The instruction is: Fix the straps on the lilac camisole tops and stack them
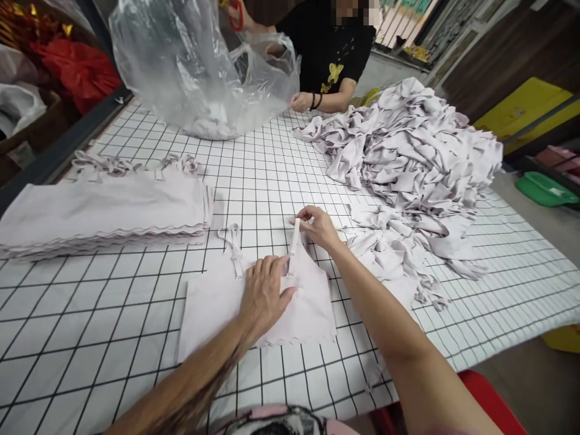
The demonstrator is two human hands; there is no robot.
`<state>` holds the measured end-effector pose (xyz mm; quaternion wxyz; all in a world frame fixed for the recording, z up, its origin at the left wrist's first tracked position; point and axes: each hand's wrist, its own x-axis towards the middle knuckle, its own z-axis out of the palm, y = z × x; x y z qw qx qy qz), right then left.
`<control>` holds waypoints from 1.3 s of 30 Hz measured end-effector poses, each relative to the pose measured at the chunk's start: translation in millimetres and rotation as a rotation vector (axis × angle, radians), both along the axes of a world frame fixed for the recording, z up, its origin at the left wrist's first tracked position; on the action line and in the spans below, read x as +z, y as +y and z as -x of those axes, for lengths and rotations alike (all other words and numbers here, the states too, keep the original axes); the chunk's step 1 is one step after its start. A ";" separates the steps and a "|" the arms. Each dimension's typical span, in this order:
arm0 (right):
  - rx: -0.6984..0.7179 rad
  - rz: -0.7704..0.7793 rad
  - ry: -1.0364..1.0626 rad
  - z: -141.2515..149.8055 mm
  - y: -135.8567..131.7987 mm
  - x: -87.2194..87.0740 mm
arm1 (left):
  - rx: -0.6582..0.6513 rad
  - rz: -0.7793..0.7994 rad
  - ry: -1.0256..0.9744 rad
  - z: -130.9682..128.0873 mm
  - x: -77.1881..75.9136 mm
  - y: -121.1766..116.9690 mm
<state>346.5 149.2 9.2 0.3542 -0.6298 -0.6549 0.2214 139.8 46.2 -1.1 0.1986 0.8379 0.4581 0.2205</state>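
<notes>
A pale pinkish-white camisole-like garment [212, 308] lies flat before me on the grid-patterned tablecloth. My left hand [267, 290] rests palm down across its upper middle, fingers stretched out and thumb apart. Above the garment's right side, my right hand [317, 226] pinches the top end of a shoulder strap [294, 244], pulling it upright. The other strap [234, 251] lies loosely bunched to the left of my left hand. Part of the garment is hidden under my left hand and forearm.
A neat stack of similar garments [109, 205] lies at left. At right rises a big crumpled heap [408, 145], with loose pieces [385, 254] nearer me. Across the table [254, 163], a person in a black shirt [317, 54] handles a transparent plastic bag [194, 72] and holds red-handled scissors [236, 15].
</notes>
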 end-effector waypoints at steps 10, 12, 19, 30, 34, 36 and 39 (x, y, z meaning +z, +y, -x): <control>0.006 0.206 -0.245 -6.8 14.2 -5.6 | -0.264 -0.182 0.253 -4.8 -12.3 -2.5; 0.054 0.298 -0.145 -15.2 8.2 2.1 | -0.263 -0.185 0.289 -5.3 -13.3 -1.6; -0.041 0.033 -0.197 -32.5 -77.9 34.3 | -0.280 -0.177 0.349 -5.5 -13.0 -0.5; -0.111 0.033 -0.439 12.4 -226.3 -7.0 | -0.323 -0.206 0.266 20.8 -1.3 1.2; -0.231 0.116 -0.325 15.5 -229.6 -3.4 | -0.312 -0.326 0.240 74.3 2.1 -2.7; -0.299 0.157 -0.304 18.8 -227.8 -2.2 | -0.254 -0.356 0.232 102.8 -3.6 -6.1; -0.315 0.241 -0.281 21.6 -225.0 0.8 | -0.204 -0.348 0.267 133.2 -16.1 -11.9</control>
